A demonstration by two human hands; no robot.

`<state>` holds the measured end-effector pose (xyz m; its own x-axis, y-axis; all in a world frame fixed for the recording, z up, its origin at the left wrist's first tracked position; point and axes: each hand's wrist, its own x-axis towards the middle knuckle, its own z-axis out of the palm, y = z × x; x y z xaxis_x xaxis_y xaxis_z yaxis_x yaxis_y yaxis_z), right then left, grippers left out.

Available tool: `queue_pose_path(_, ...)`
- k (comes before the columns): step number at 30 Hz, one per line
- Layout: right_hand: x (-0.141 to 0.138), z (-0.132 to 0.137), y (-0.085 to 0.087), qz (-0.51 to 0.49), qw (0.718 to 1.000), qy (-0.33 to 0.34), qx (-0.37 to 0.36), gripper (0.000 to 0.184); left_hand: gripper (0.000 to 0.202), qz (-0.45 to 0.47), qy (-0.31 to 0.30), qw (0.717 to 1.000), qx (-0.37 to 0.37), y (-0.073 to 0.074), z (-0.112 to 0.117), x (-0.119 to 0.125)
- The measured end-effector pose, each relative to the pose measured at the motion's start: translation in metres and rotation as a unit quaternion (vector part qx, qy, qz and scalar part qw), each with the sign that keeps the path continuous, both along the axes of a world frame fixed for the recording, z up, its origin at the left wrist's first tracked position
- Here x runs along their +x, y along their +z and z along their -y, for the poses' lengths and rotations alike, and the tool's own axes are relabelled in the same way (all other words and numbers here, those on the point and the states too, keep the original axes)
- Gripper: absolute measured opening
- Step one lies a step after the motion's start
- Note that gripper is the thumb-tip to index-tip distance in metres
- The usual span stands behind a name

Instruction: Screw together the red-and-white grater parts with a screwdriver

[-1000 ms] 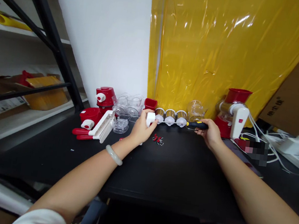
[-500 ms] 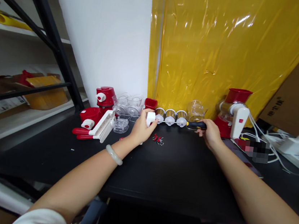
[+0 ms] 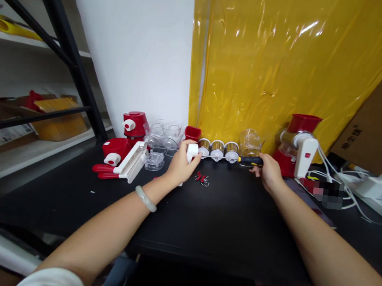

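My left hand [image 3: 182, 163] is closed around a small white plastic part [image 3: 192, 151], mostly hidden by the fingers. In my right hand [image 3: 270, 171] is a screwdriver [image 3: 250, 161] with a black and yellow handle, held level. Its long thin shaft points left, and the tip reaches the white part. Beneath the shaft, small red pieces and screws [image 3: 202, 178] lie in a loose pile on the black table [image 3: 222, 226]. Behind the shaft, three metal grater drums [image 3: 217, 150] with white ends stand in a row.
To the left are red grater bodies [image 3: 117, 147], white crank handles with red grips [image 3: 132, 162] and clear plastic parts [image 3: 168, 134]. An assembled red and white grater [image 3: 298, 144] stands right, near white cables and a power strip [image 3: 373, 186]. Yellow plastic sheeting [image 3: 291, 67] hangs behind.
Almost nothing differs. Both hands, the white part and the screwdriver keep practically the same positions; the view has shifted very slightly.
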<state>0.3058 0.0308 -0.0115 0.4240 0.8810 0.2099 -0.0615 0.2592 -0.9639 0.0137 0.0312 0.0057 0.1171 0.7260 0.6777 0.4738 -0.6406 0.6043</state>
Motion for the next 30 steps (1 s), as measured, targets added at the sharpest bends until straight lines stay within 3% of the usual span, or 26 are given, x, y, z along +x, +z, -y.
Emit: queue_pose_path(30,-0.0025,0.0007,0.0008,-0.089,0.995,0.021,-0.032,0.015,0.035,0.003,-0.009,1.000,0.001,-0.0004,0.0004,-0.0001)
